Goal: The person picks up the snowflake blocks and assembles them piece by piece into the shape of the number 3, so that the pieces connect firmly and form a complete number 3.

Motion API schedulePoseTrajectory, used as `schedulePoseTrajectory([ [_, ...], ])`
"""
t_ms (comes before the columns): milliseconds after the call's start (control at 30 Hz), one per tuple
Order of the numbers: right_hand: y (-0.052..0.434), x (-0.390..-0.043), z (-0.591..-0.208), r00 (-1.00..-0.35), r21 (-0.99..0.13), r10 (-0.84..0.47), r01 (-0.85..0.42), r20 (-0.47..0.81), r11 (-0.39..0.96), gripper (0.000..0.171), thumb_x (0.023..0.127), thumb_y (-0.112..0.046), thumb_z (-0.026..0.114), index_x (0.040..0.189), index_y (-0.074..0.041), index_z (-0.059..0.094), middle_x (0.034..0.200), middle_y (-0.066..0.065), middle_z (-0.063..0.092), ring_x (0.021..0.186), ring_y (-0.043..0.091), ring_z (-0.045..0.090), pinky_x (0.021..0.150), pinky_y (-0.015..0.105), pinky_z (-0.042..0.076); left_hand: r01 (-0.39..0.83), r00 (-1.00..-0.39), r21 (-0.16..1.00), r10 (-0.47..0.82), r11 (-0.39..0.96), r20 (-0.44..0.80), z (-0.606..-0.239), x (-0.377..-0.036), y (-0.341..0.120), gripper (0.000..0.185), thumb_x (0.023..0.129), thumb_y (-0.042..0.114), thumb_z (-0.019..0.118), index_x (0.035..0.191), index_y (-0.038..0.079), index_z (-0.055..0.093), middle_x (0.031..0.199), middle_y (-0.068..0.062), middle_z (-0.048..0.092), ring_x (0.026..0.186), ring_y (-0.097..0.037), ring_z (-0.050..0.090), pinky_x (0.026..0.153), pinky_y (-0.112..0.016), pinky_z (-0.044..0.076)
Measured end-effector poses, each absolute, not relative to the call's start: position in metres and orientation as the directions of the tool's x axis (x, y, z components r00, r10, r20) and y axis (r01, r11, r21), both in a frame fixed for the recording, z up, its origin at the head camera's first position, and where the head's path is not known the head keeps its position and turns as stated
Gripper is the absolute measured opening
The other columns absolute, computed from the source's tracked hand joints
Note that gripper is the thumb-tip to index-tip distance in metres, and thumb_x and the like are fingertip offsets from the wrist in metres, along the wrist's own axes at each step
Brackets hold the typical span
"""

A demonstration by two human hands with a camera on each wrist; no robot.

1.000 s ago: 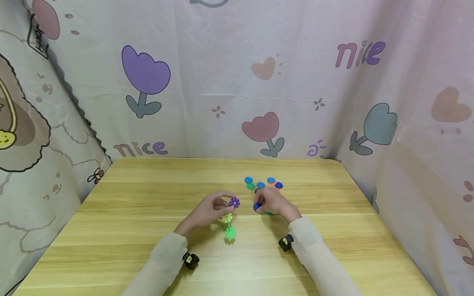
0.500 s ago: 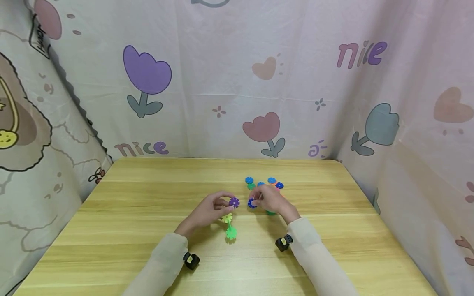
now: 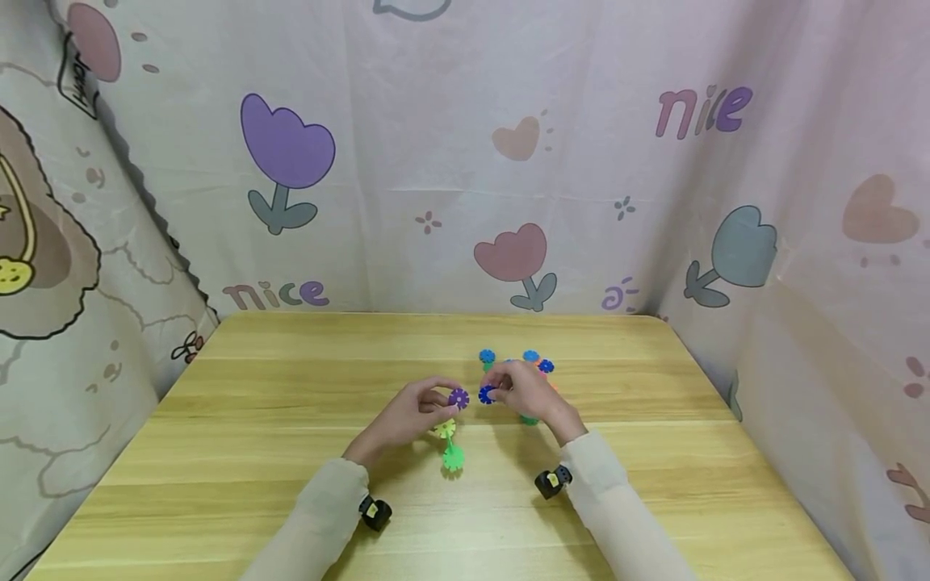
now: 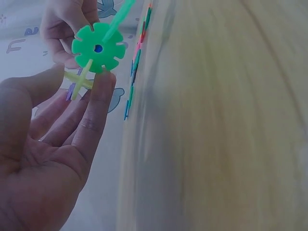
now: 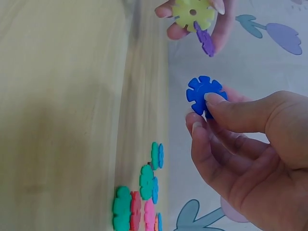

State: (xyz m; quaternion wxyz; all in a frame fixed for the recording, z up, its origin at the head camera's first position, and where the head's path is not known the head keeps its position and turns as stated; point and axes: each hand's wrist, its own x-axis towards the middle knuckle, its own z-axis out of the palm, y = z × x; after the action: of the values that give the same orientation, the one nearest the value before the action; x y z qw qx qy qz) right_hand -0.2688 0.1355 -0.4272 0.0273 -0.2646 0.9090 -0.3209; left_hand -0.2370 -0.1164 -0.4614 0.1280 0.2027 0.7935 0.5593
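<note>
Above the table (image 3: 291,452), left hand (image 3: 407,415) pinching a small stack of linked discs (image 3: 452,428), purple on top; right hand (image 3: 526,391) pinching a blue disc (image 5: 206,94) just beside it. Best to turn a blue slot toward a purple slot, square the two edges, then press gently.

Both forearms come in from the bottom edge in light sleeves, angled inward so the two hands nearly meet above the middle. The left hand (image 3: 414,411) has its fingers curled with thumb and fingertips pinching. The right hand (image 3: 526,391) is the same deal, index finger (image 5: 240,108) and thumb pressed together, other fingers loosely bent.
</note>
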Motion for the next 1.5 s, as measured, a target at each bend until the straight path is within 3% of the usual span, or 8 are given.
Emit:
schedulePoseTrajectory([
  [367,0.13,-0.262,-0.423,-0.846,-0.602,-0.503,-0.496,0.174,0.626,0.01,0.092,-0.004,0.076,0.097,-0.013,0.076,0.09,0.001,0.073,0.078,0.007,0.063,0.071,0.021,0.054,0.182,-0.889,0.94,0.457,0.289,0.032,-0.462,-0.237,-0.116,0.041,0.101,0.026,0.068,0.141,0.016,0.059,0.118,-0.012,0.073,0.103,-0.022,0.073,0.088,-0.037,0.062],
  [667,0.126,-0.26,-0.425,-0.83,-0.617,-0.514,-0.525,0.218,0.586,0.01,0.09,0.0,0.076,0.094,-0.009,0.077,0.091,0.006,0.076,0.081,0.013,0.069,0.074,0.02,0.057,0.22,-0.873,0.938,0.482,0.267,0.067,-0.462,-0.238,-0.116,0.042,0.103,0.022,0.066,0.142,0.009,0.057,0.118,-0.019,0.073,0.103,-0.024,0.075,0.087,-0.034,0.062],
  [867,0.123,-0.261,-0.428,-0.832,-0.625,-0.496,-0.529,0.248,0.574,0.01,0.09,0.001,0.076,0.093,-0.009,0.079,0.09,0.007,0.077,0.079,0.009,0.068,0.072,0.018,0.056,0.221,-0.866,0.942,0.496,0.253,0.07,-0.464,-0.239,-0.116,0.042,0.103,0.02,0.065,0.142,0.006,0.058,0.12,-0.025,0.072,0.103,-0.027,0.075,0.087,-0.032,0.062],
  [1100,0.121,-0.262,-0.43,-0.815,-0.617,-0.502,-0.559,0.288,0.554,0.012,0.087,0.005,0.077,0.089,-0.006,0.079,0.087,0.009,0.077,0.075,0.011,0.069,0.07,0.017,0.056,0.251,-0.855,0.931,0.512,0.266,0.084,-0.465,-0.24,-0.116,0.043,0.105,0.019,0.061,0.143,0.002,0.057,0.121,-0.024,0.072,0.107,-0.035,0.073,0.09,-0.033,0.061],
  [1267,0.121,-0.261,-0.432,-0.816,-0.628,-0.498,-0.557,0.294,0.543,0.013,0.086,0.007,0.077,0.089,-0.005,0.078,0.087,0.013,0.077,0.075,0.012,0.069,0.07,0.017,0.056,0.239,-0.858,0.932,0.509,0.273,0.071,-0.466,-0.241,-0.116,0.04,0.105,0.021,0.062,0.143,0.007,0.06,0.122,-0.021,0.073,0.108,-0.032,0.074,0.09,-0.031,0.061],
  [1500,0.118,-0.261,-0.437,-0.809,-0.617,-0.497,-0.572,0.315,0.54,0.014,0.085,0.01,0.077,0.084,-0.004,0.077,0.081,0.013,0.076,0.065,0.007,0.063,0.062,0.016,0.054,0.271,-0.859,0.918,0.504,0.289,0.095,-0.465,-0.241,-0.113,0.037,0.104,0.013,0.062,0.139,0.003,0.062,0.118,-0.019,0.074,0.106,-0.032,0.073,0.089,-0.025,0.06],
])
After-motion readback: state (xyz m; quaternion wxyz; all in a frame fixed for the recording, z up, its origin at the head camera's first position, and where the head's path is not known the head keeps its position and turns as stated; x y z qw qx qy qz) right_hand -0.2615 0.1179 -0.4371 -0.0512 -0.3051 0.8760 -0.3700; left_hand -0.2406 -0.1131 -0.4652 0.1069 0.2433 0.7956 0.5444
